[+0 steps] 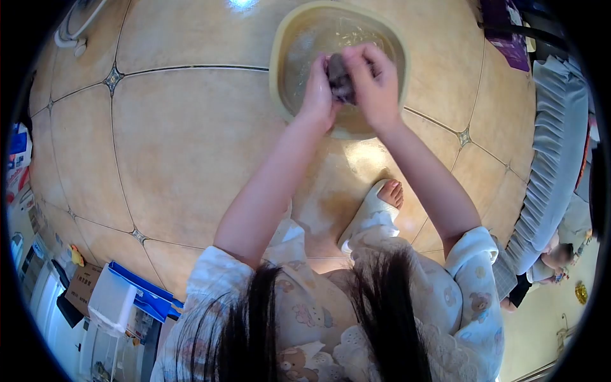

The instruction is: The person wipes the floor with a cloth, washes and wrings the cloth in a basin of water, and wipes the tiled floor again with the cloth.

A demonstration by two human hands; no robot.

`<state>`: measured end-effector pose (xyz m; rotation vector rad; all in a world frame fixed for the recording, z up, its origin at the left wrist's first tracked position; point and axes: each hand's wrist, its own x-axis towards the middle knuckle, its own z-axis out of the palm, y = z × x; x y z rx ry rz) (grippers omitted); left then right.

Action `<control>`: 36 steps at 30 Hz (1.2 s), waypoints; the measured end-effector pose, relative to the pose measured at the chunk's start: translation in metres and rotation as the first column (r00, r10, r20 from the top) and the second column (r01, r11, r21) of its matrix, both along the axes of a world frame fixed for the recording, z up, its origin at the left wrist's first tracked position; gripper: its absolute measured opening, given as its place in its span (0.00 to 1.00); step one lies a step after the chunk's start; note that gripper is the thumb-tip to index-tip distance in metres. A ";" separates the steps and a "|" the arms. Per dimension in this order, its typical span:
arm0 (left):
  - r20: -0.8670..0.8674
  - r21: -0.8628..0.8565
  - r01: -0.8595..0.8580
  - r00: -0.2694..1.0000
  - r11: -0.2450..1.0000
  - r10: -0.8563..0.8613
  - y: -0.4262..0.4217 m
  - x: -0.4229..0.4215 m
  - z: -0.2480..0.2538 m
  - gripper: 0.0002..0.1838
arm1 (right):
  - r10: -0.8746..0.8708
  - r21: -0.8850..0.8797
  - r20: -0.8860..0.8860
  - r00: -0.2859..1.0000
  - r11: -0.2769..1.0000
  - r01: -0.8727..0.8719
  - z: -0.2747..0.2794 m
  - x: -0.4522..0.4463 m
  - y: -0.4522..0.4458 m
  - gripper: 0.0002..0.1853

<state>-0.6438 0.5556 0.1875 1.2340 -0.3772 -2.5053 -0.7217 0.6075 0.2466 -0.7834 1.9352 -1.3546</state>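
Observation:
A small dark grey, wet-looking bundle of cloth (340, 77) is held between my two hands, above a beige plastic basin (276, 76) on the floor. My left hand (319, 95) is closed around the bundle's left side. On the other side, my right hand (374, 86) grips it with bent fingers, the thumb pressed near its top. Water with bright glints shows inside the basin around the hands. Part of the cloth is hidden by the fingers, and its exact kind cannot be made out.
Tan floor tiles (191, 146) surround the basin. My slippered foot (382, 197) stands just below it. A pleated grey-blue cover (550, 153) runs along the right, with another person (546, 264) beyond. A cardboard box (83, 288) and blue container (143, 293) are lower left.

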 end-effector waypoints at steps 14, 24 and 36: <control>-0.138 0.178 -0.061 0.987 0.982 0.086 0.005 0.006 -0.001 0.20 | 0.280 0.078 -0.659 0.698 0.949 -0.307 -0.009 0.014 -0.003 0.09; 0.096 -0.093 0.080 0.993 0.992 -0.071 0.005 0.004 0.009 0.17 | 0.323 0.213 -0.439 0.838 0.944 -0.252 -0.005 0.005 -0.003 0.16; 0.622 -0.718 0.565 0.783 0.407 0.009 -0.014 0.009 -0.012 0.29 | 0.483 0.502 -0.711 0.512 0.858 -0.112 -0.056 -0.039 0.017 0.22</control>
